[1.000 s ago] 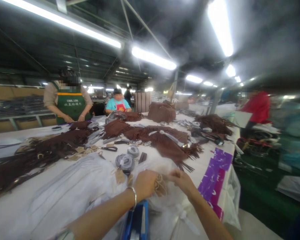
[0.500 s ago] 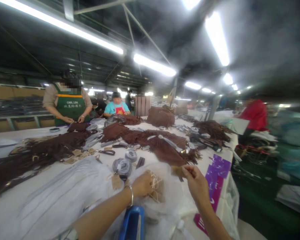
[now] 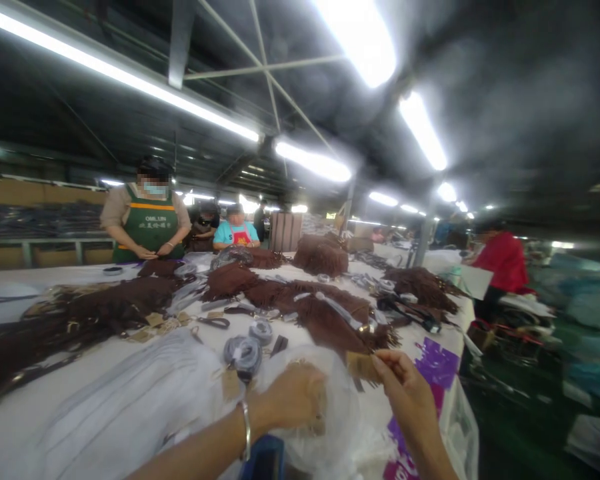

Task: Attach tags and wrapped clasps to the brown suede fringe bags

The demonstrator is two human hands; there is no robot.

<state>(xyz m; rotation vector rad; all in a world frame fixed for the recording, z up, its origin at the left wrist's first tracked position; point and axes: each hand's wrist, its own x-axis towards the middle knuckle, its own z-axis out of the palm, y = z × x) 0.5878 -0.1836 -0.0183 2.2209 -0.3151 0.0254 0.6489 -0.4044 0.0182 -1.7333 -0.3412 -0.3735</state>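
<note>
Low in the frame, right of centre, the right hand (image 3: 407,390) had its grip pinched closed on a brown tag (image 3: 361,367). At lower centre the left hand (image 3: 295,399) was curled amid a cloudy plastic bag (image 3: 344,407); what its grip held could not be told. Brown fringed pieces (image 3: 330,317) lay mid-frame.

I see, at the tbl's (image 3: 0,427) near edge: 1 L hand (image 3: 295,397), 1 R hand (image 3: 405,387) w/ 1 tan tag (image 3: 361,365), 1 bracelet (image 3: 246,430), 1 blue box (image 3: 264,457). Farther in, 2 lg grey coils (image 3: 243,355). Far edge: 1 green-apron person (image 3: 151,223), 1 red-apron person (image 3: 237,233). Off rt edge: 1 red-top person (image 3: 503,263).
</note>
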